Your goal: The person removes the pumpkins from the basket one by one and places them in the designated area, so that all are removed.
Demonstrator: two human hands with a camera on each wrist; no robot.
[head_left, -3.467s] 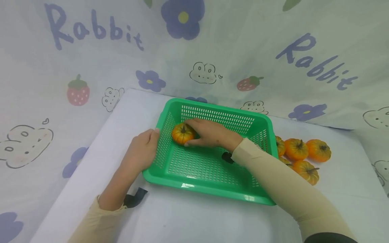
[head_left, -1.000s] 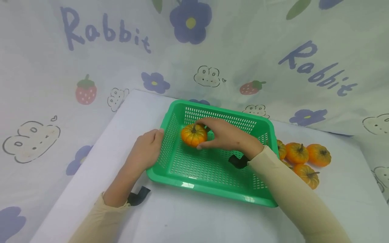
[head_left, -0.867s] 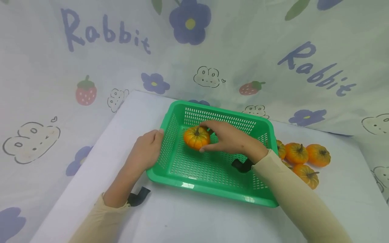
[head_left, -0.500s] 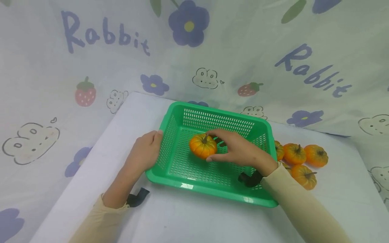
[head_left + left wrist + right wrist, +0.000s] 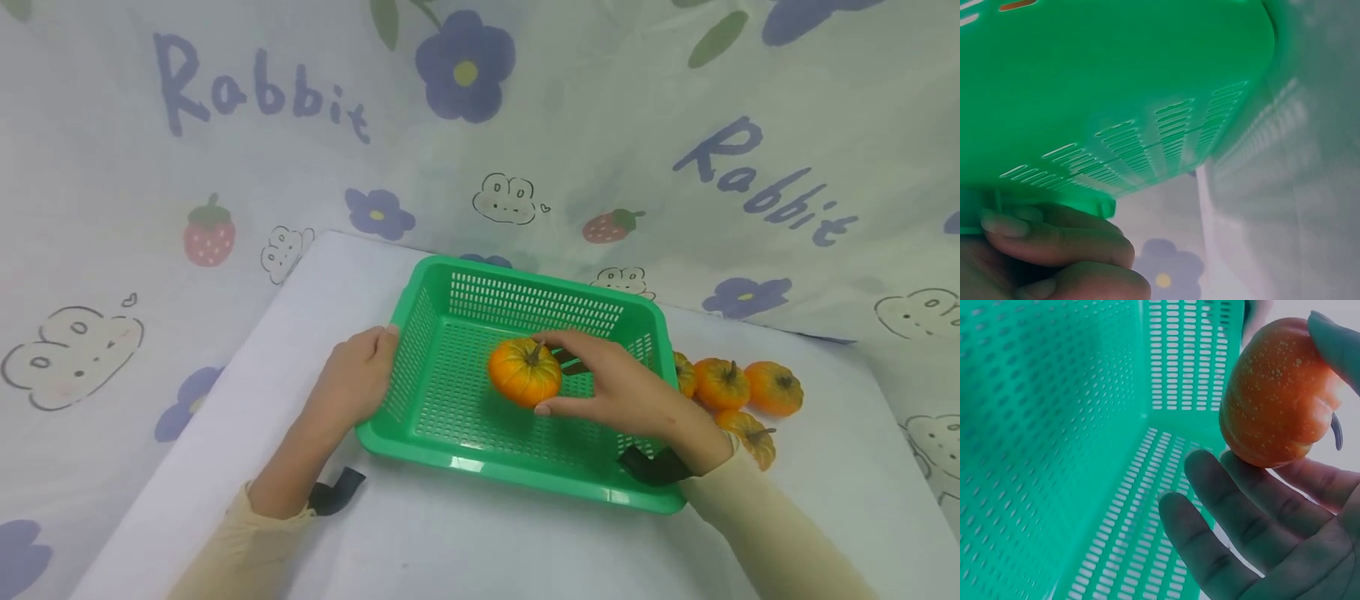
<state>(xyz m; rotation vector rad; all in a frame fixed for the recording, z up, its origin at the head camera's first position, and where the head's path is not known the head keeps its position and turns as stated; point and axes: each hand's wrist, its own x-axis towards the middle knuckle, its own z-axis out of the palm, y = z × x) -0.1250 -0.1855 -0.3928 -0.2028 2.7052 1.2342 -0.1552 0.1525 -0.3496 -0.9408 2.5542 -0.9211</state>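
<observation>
A green plastic basket [image 5: 487, 468] with slotted walls sits on the white table. My left hand [image 5: 352, 375] grips its left rim, thumb on top; in the left wrist view the curled fingers [image 5: 1066, 240] show beneath the rim. Between thumb and fingertips, my right hand [image 5: 622, 392] holds a small orange pumpkin [image 5: 522, 375] over the basket's middle. In the right wrist view the pumpkin [image 5: 1275, 394] is pinched by the thumb and some fingers, while other fingers stretch out below it. No other pumpkin shows inside the basket.
Several similar pumpkins [image 5: 722, 385] lie grouped on the white table [image 5: 832, 467] just right of the basket, some partly hidden by its wall. Behind the table hangs a pale cloth [image 5: 420, 142] printed with flowers and rabbits. Black straps [image 5: 336, 492] hang from the wrists.
My right hand has brought the pumpkin from the basket's left end rightward and up to over its middle. The left hand keeps its grip on the rim, and the basket stays about where it was.
</observation>
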